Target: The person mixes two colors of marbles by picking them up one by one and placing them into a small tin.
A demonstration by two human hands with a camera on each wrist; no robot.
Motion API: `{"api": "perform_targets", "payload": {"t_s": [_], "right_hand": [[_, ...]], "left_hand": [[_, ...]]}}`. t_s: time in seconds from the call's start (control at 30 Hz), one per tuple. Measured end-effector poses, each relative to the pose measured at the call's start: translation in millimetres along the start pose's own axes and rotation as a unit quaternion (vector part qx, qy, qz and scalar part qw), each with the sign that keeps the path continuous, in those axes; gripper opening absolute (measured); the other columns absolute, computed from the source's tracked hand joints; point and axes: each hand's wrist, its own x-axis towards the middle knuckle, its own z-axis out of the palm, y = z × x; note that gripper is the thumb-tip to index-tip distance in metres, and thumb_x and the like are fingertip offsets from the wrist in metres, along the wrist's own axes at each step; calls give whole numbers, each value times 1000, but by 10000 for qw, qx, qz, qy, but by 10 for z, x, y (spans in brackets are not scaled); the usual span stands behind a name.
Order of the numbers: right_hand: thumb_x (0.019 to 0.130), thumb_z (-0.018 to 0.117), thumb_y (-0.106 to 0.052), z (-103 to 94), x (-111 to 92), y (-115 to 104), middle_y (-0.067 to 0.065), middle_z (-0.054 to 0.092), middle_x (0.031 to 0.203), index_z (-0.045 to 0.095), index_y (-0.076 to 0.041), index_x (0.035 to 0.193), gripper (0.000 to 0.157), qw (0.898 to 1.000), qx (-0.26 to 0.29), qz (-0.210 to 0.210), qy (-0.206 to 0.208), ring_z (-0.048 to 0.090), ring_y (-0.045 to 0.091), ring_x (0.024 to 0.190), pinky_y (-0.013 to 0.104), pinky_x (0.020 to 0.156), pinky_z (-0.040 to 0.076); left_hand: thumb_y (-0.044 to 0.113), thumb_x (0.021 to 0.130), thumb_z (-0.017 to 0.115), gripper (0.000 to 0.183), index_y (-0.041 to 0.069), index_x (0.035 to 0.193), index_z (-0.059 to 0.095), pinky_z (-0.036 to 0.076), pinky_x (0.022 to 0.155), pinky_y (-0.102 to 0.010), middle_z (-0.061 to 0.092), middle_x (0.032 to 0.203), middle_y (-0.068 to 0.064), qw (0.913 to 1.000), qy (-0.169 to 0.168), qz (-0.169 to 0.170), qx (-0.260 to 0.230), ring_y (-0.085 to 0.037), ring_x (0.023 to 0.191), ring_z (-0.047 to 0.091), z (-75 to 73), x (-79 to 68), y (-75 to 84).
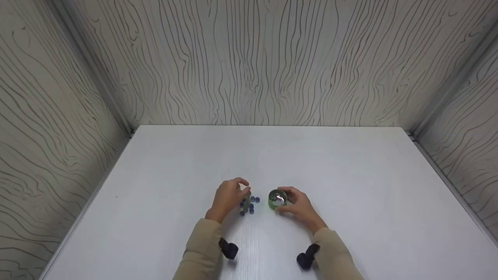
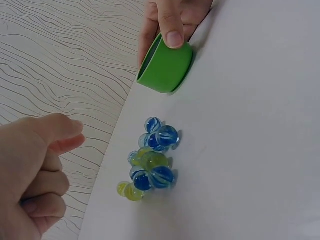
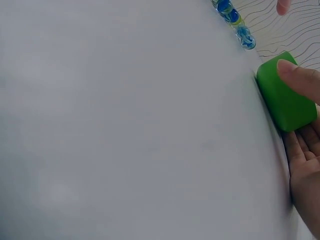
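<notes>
My right hand (image 1: pixel 298 206) grips a small green cup (image 1: pixel 271 206) from its right side, thumb at the front and fingers behind. The cup stands on the white table, and its inside looks shiny; what it contains is unclear. To its left lies a cluster of glass marbles, some blue-swirled (image 2: pixel 162 177), others yellow-green (image 2: pixel 155 160). Above the left edge of that cluster hovers my left hand (image 1: pixel 229 195), its thumb and index finger apart. The left wrist view shows its other fingers curled, with nothing visible held. In the right wrist view my thumb (image 3: pixel 300 80) presses the cup's wall.
The white table (image 1: pixel 155 175) reaches back to a wood-grain patterned wall (image 1: pixel 249 62). Similar panels flank it at left and right. Black wrist devices (image 1: pixel 229 249) are strapped over both beige sleeves (image 1: pixel 200 249).
</notes>
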Motion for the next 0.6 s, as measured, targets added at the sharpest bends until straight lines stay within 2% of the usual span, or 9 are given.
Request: {"api": "perform_targets", "payload": {"t_s": [0.33, 0.5, 0.6], "right_hand": [[72, 81, -8, -9, 9, 17, 24, 54, 137, 51, 3, 131, 67, 9999, 5, -85, -61, 46, 39, 135, 46, 115, 32], [72, 82, -9, -10, 12, 27, 24, 55, 136, 51, 3, 131, 67, 9999, 10, -114, -72, 46, 39, 135, 46, 115, 33], [72, 82, -8, -8, 9, 26, 24, 54, 137, 51, 3, 132, 68, 10000, 13, -78, -59, 46, 39, 135, 46, 115, 33]], "left_hand": [[23, 91, 64, 19, 10, 102, 71, 36, 57, -20, 53, 68, 0, 9997, 40, -128, -183, -10, 63, 43, -14, -14, -80], [23, 91, 64, 20, 10, 104, 71, 38, 59, -21, 55, 71, -2, 9994, -39, -246, -227, -11, 65, 45, -15, -8, -131], [23, 91, 64, 20, 9, 104, 70, 36, 58, -21, 53, 70, 0, 9997, -33, -183, -175, -11, 64, 44, -12, -11, -160]]}}
